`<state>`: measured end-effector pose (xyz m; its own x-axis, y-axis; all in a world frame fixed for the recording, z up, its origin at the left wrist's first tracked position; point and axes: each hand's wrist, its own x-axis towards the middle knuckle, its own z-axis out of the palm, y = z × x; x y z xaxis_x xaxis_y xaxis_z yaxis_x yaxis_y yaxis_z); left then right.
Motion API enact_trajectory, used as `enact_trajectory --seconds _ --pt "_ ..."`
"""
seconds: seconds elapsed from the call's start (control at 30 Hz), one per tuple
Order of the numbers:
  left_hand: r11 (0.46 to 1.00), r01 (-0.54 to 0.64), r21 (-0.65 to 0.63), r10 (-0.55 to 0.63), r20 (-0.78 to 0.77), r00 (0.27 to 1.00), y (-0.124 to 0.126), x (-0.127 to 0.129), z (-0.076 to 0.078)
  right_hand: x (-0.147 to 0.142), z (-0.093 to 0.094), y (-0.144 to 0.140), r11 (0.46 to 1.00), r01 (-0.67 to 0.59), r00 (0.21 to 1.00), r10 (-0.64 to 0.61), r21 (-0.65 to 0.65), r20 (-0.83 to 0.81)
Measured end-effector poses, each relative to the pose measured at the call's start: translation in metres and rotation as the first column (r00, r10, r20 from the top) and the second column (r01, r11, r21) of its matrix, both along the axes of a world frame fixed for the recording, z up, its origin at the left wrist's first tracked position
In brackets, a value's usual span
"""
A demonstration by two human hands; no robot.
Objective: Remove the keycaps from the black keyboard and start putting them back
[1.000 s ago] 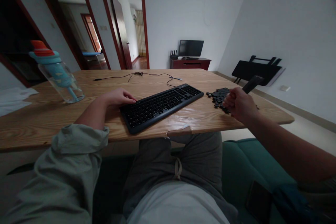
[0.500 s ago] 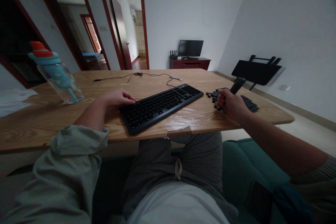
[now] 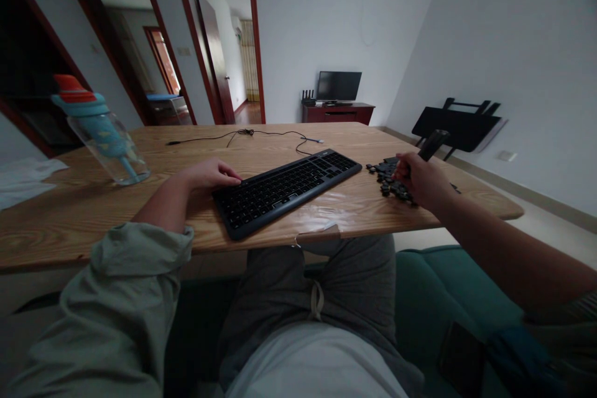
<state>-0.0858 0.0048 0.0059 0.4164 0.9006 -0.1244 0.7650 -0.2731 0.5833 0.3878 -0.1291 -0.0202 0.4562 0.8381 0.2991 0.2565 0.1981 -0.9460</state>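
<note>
A black keyboard (image 3: 286,189) lies at an angle on the wooden table. My left hand (image 3: 212,174) rests at its rear left edge, fingertips gripping that edge. Over to the right, my right hand (image 3: 420,179) is closed around a thick black handle (image 3: 433,144) that sticks up and to the right out of the fist. Its lower end is hidden, so I cannot tell what tool it is. Beneath and beside this hand lies a loose heap of small black keycaps (image 3: 389,188), partly covered by the fingers.
A clear bottle (image 3: 109,140) with a blue and red lid stands at the left beside white tissue (image 3: 28,177). A thin black cable (image 3: 245,132) runs along the back of the table (image 3: 163,211). On the green seat lies a dark phone-like slab (image 3: 461,354).
My right hand has shifted slightly right and the handle has swung up to the right. More of the keycap heap's left part shows. The left hand and keyboard have stayed put.
</note>
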Motion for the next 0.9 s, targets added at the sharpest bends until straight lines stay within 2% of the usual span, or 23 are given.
enact_trajectory --seconds 0.07,0.13,0.2,0.27,0.37,0.47,0.6,0.9 --pt "1.0 0.005 0.001 -0.005 0.001 1.0 -0.002 0.001 0.001 0.006 0.007 -0.006 0.999 0.049 0.988 -0.049 0.006 0.145" --pt "1.0 0.008 0.006 -0.008 -0.004 1.0 -0.003 0.002 0.002 0.012 0.013 -0.014 0.999 0.046 0.909 -0.035 -0.015 0.416" --pt "1.0 0.005 0.008 -0.005 -0.009 1.0 -0.005 0.002 0.003 0.019 0.016 -0.023 0.992 0.017 0.736 0.073 -0.126 0.673" --pt "1.0 -0.001 0.009 0.001 -0.011 1.0 -0.005 0.003 0.003 0.024 0.014 -0.03 0.968 0.039 0.554 0.184 -0.246 0.812" --pt "1.0 -0.011 0.008 0.011 -0.002 1.0 -0.005 0.003 0.003 0.029 0.006 -0.038 0.949 0.096 0.323 0.255 -0.3 0.911" --pt "1.0 -0.022 -0.001 0.022 0.005 1.0 -0.004 0.002 0.002 0.03 -0.002 -0.043 0.946 0.113 0.188 0.28 -0.304 0.941" --pt "1.0 -0.012 -0.004 0.012 0.009 1.0 -0.003 0.002 0.002 0.031 -0.01 -0.047 0.96 0.094 0.116 0.252 -0.263 0.961" --pt "1.0 0.001 -0.003 -0.001 -0.001 1.0 -0.005 0.003 0.004 0.033 -0.02 -0.049 0.975 0.078 0.111 0.2 -0.209 0.974"
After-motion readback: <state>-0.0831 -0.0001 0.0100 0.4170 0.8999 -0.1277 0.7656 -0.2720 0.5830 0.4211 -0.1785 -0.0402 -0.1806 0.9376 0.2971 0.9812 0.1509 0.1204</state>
